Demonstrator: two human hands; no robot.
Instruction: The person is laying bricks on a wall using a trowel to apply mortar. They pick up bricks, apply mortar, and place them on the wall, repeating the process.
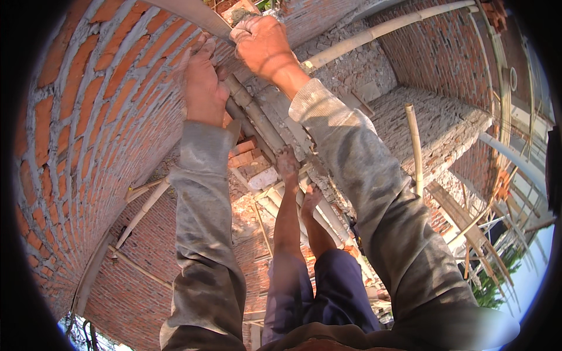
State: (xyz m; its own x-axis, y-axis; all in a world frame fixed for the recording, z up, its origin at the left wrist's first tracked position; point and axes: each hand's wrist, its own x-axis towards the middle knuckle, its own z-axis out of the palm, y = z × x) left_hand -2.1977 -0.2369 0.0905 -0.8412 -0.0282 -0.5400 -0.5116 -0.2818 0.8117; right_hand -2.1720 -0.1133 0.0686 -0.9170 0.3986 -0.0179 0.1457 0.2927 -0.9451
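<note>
High on the bamboo scaffold pole [257,126] beside the unplastered brick wall [99,99], the climb looked underway, not finished: the right hand [263,44] gripped an upper pole [193,14], the left hand [202,88] lay flat against the bricks.

Harsh warm sunlight, deep shadows below; strong fisheye bending, black rim, slight blur.

Outdoor building site, house under constr. Bare red brick walls [88,117] w/ raw mortar joints, no plaster. Bamboo scaffold poles [414,146] lashed across the shaft, loose bricks [249,155] stacked on a ledge, rough unfinished masonry [433,126] below. Sunlight, sky + some greenery [489,286] at the edge.
</note>
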